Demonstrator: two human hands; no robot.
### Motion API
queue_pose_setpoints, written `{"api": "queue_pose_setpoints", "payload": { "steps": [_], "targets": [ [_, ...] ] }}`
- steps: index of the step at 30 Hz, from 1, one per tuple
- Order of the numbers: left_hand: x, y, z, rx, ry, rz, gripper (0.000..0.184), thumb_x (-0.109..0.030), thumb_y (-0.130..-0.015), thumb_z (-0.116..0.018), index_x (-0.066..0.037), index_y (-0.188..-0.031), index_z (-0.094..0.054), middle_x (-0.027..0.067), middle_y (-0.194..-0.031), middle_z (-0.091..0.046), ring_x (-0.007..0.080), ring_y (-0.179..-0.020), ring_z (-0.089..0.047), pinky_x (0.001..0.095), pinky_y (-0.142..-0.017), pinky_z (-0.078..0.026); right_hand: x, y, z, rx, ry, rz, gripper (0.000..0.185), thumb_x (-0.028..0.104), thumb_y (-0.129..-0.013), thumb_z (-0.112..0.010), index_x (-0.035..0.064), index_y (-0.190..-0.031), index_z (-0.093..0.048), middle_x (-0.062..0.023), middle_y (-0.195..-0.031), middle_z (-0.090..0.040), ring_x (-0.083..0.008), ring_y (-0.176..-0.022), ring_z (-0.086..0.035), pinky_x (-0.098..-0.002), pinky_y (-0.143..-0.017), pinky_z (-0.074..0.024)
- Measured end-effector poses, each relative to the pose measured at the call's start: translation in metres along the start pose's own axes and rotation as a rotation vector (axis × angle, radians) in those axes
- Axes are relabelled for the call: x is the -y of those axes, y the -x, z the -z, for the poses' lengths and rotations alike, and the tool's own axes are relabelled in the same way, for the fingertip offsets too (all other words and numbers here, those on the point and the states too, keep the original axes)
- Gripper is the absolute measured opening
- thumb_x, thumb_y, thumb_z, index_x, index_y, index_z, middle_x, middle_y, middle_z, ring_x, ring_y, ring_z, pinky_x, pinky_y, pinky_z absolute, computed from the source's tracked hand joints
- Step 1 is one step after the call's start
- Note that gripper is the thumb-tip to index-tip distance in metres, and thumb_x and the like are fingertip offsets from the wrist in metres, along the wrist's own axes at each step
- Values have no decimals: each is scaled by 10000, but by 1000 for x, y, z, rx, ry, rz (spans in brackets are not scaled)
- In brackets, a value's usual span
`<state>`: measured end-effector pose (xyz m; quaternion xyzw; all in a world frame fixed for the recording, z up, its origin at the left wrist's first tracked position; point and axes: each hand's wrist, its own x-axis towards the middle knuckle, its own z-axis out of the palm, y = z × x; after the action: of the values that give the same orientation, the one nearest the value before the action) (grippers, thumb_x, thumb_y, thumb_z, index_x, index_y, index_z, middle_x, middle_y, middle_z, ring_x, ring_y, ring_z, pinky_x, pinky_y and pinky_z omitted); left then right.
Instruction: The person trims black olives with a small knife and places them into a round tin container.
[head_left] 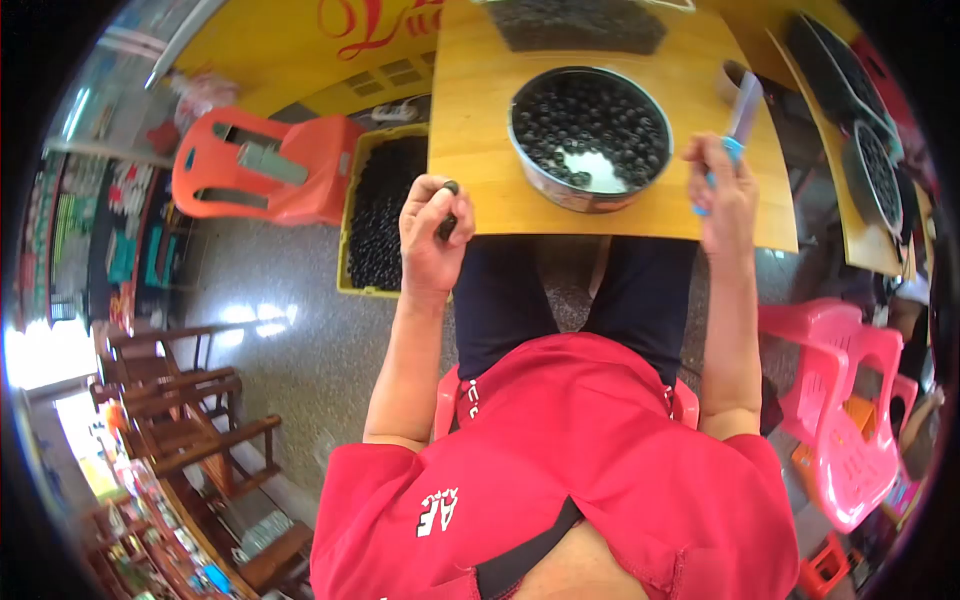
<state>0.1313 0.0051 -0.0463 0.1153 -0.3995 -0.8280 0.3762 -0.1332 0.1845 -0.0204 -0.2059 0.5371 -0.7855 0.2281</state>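
Observation:
My left hand [432,235] is raised at the table's near left edge, fingers closed on a small dark round piece [451,187]. Another dark bit shows lower, between the curled fingers. Over the right side of the table, my right hand [724,195] grips a knife [743,112] by its blue handle, its pale blade pointing up and away from me. Between both hands stands a round tub [586,198], mostly filled with small black ring-like pieces [590,110]. A patch of its white bottom is exposed at the near side.
On the wooden table [480,130] lies a heap of dark pieces in clear plastic [578,25] at the back. A small cup [732,80] stands at right. On the floor, a yellow crate [345,262] holds more black pieces. An orange chair [320,170] and pink chairs [840,400] flank me.

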Motion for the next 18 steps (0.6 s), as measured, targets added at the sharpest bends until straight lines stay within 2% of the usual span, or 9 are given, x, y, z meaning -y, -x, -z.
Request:
{"api": "queue_pose_setpoints", "payload": {
  "steps": [3, 5, 7, 8, 9, 12, 18],
  "targets": [
    [-2, 26, 64, -249, -38, -16, 113, -141, -901, -570, -83, -993, -538, 65, -821, -542, 104, -561, -422, 205, -494, -339, -24, -27, 39, -153, 124, 49, 192, 210, -932, -596, 21, -955, -617, -23, -758, -598, -8, -471, -359, -189, -409, -265],
    [-1, 45, 104, -413, 82, 29, 84, -166, -874, -611, -114, -935, -585, 70, -879, -612, 111, -562, -464, 206, -473, -327, -39, -37, 58, -227, 239, 77, 196, 213, -929, -599, 19, -951, -612, -21, -756, -592, -10, -463, -363, -192, -405, -262],
    [6, 61, 147, -552, 127, 11, 92, -174, -850, -630, -89, -882, -616, 71, -836, -634, 119, -551, -475, 213, -462, -326, -51, -44, 65, -242, 282, 75, 207, 220, -926, -603, 15, -956, -609, -23, -758, -592, -11, -461, -365, -193, -405, -261],
    [10, 67, 167, -667, 171, 57, 135, -177, -827, -639, -43, -843, -624, 82, -797, -643, 125, -536, -478, 221, -448, -326, -55, -43, 68, -243, 290, 69, 211, 222, -926, -603, 13, -957, -608, -24, -758, -592, -11, -462, -366, -194, -405, -261],
    [13, 73, 182, -697, 198, 52, 162, -164, -804, -642, -5, -814, -615, 82, -781, -640, 128, -522, -473, 231, -424, -321, -57, -41, 70, -249, 299, 67, 216, 224, -926, -603, 10, -959, -607, -25, -759, -592, -12, -463, -366, -194, -406, -262],
    [35, 84, 232, -844, 236, 111, 137, -146, -756, -642, -21, -759, -584, 81, -702, -588, 136, -471, -441, 242, -383, -296, -65, -41, 76, -239, 335, 106, 226, 228, -935, -594, 5, -968, -602, -23, -754, -588, -10, -465, -365, -192, -407, -262],
    [66, 77, 267, -1131, 166, 160, 101, -149, -806, -580, -61, -793, -531, 69, -699, -539, 144, -480, -456, 245, -368, -302, -68, -41, 78, -190, 359, 112, 225, 230, -952, -572, 9, -988, -598, -11, -750, -586, -2, -472, -361, -186, -411, -258]
  ]
}}
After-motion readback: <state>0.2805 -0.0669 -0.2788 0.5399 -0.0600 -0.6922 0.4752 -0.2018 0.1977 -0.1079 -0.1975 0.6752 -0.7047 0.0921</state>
